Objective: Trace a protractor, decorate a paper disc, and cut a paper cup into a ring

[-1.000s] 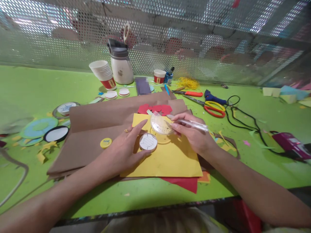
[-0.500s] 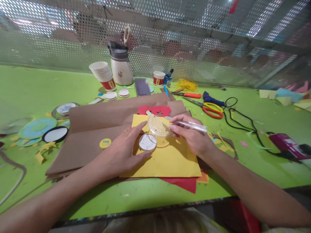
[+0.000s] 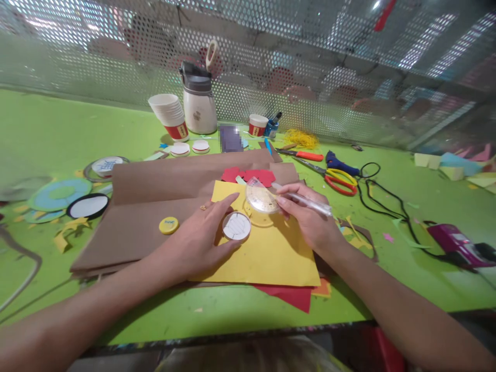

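I spread my left hand (image 3: 201, 235) around the disc (image 3: 236, 226), perhaps steadying it; my right hand (image 3: 312, 219) pinches pen (image 3: 320, 207) and protractor (image 3: 261, 196).

No word, brand or number is sharp enough to read. Blue lettering stands on the round white centre of a tape-like ring (image 3: 107, 166) and on a small round yellow disc (image 3: 168, 225). Dark characters mark the pale label on the stacked red-and-white paper cups (image 3: 176, 130). The half-round clear plastic protractor (image 3: 262, 196) bears a scale with figures too small to tell.
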Available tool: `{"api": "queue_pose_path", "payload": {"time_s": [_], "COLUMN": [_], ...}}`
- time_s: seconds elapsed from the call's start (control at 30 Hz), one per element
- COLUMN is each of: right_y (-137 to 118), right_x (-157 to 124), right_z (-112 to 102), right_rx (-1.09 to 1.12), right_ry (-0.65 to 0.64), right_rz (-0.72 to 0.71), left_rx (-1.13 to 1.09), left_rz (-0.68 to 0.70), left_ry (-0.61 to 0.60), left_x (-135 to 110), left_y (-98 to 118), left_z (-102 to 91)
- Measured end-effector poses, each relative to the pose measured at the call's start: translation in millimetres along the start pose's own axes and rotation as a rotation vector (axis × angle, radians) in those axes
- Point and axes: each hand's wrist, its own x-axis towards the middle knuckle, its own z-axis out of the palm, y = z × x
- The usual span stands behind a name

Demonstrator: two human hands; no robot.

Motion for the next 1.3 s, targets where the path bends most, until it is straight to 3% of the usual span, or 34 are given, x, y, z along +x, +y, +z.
{"api": "queue_pose_path", "payload": {"time_s": [0.83, 1.3], "right_y": [1, -1], "right_x": [-5, -6], "right_z": [0, 3], "right_rx": [-0.006, 0.021], "right_ry": [-0.037, -0.038], "right_rz": [0.044, 0.06], "left_rx": [0.02, 0.014], "left_rz": [0.072, 0.043], "left_ry": [-0.02, -0.027], "left_x": [1, 0], "left_y": [-1, 0], "left_z": [-3.3, -4.6]}}
